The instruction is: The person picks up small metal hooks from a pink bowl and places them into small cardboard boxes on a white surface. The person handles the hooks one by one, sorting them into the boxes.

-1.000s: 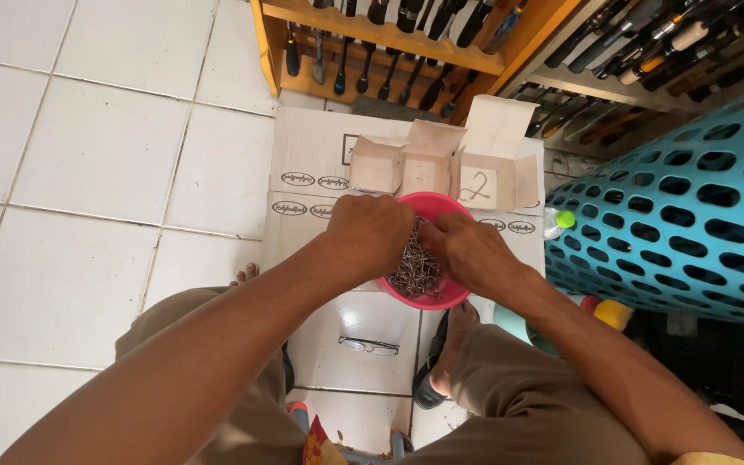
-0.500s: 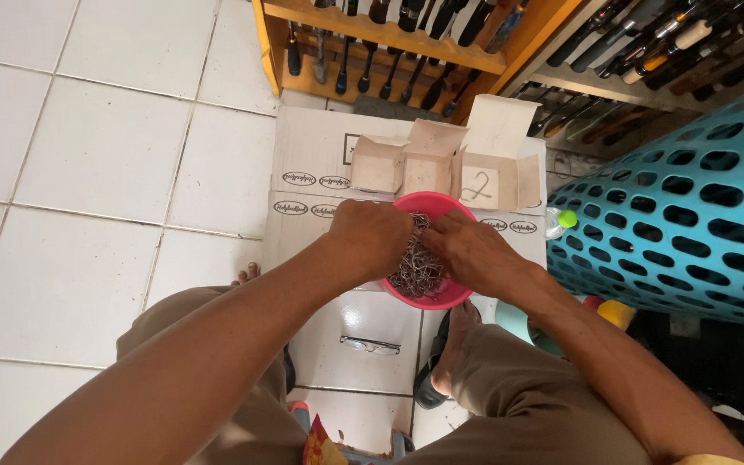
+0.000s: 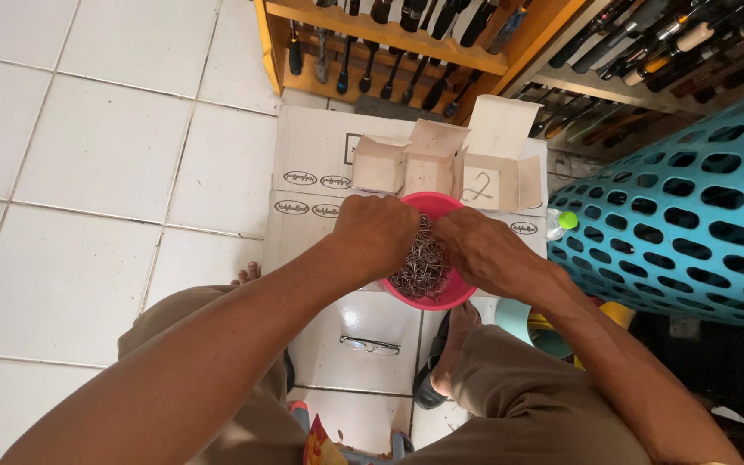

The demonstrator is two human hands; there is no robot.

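A person is looking down at their own two bare hands, which are meeting over a pink bowl heaped with small metal hooks. The left hand is curling over the bowl's left rim, knuckles up, fingers bent down into the pile; whether they are pinching anything cannot be told. The right hand is reaching in from the right rim, its fingers pressed together and pointing down into the hooks, the fingertips hidden.

The bowl is sitting at the near edge of a flat cardboard box, toward its right corner. Just beyond the bowl, at the far right of that box, several small open cartons are standing side by side with their flaps up.

Touching the box's right side, a large turquoise plastic basket with oval holes is lying tilted. A small bottle with a green cap is showing between basket and box.

Below the bowl, a pair of glasses is lying on the white tiled floor between the person's knees. At the far edge, a wooden rack is holding rows of dark-handled tools.
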